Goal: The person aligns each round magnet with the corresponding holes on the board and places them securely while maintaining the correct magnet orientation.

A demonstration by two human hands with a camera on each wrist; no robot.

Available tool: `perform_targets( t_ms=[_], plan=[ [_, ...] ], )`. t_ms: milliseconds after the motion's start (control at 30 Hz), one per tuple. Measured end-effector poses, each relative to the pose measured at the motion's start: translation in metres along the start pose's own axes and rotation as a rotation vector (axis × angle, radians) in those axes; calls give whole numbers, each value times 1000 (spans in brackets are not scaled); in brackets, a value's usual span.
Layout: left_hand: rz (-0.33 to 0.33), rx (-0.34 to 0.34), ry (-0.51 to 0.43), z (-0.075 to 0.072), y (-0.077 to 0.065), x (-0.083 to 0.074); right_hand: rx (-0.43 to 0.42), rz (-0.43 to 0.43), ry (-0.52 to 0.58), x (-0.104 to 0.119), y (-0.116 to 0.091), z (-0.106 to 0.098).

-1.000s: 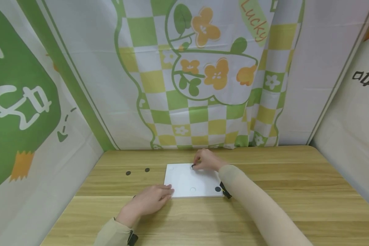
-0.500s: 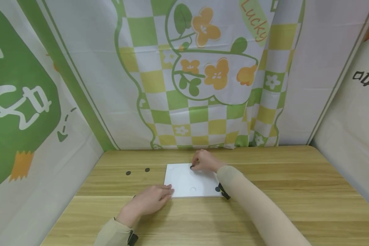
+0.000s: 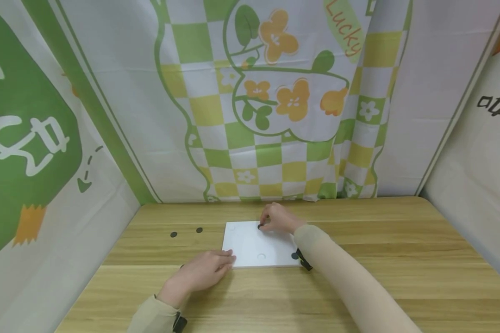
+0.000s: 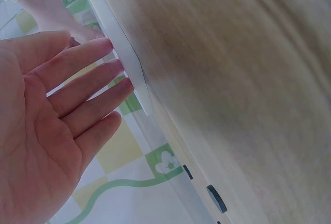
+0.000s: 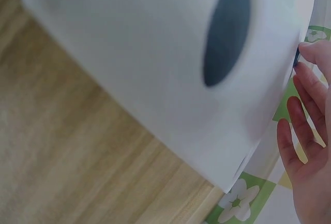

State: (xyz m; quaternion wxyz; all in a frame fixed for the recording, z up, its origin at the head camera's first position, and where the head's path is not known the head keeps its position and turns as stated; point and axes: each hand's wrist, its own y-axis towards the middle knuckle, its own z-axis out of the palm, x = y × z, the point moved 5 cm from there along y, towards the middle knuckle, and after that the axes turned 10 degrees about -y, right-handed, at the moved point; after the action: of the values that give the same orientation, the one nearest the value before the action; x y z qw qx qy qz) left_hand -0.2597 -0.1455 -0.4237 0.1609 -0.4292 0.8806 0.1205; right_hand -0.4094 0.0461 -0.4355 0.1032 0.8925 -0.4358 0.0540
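Observation:
A white rectangular board (image 3: 246, 243) lies on the table. With thumb and fingertips my right hand (image 3: 280, 218) pinches a small black disc (image 3: 260, 227) close over the board's back edge. In the right wrist view, only a sliver of that disc (image 5: 297, 58) shows between thumb and forefinger. Another black disc (image 5: 227, 32) sits in the board near its front right corner. Pale round recesses show at the front middle (image 3: 261, 256) and the back left (image 3: 232, 228). My left hand (image 3: 202, 270) has extended fingers, their tips touching the board's front left edge.
Left of the board, two loose black discs (image 3: 173, 234) (image 3: 199, 230) lie on the wooden table (image 3: 358, 277). A third one (image 3: 182, 266) is mostly hidden behind the left hand. A patterned green and white curtain (image 3: 271, 171) hangs along the table's back edge.
My right hand has shifted very slightly left with the disc, then stayed in place. The left hand, board and loose discs have not moved.

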Motion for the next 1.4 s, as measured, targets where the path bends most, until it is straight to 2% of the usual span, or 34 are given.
perform_targets(
  t_ms=[600,1400],
  plan=[
    [-5,3,2,0,0,0,13,31,13,-3,0,3],
    [-18,-3,-5,1,0,0,-31,-40,14,-4,-7,-1]
  ],
)
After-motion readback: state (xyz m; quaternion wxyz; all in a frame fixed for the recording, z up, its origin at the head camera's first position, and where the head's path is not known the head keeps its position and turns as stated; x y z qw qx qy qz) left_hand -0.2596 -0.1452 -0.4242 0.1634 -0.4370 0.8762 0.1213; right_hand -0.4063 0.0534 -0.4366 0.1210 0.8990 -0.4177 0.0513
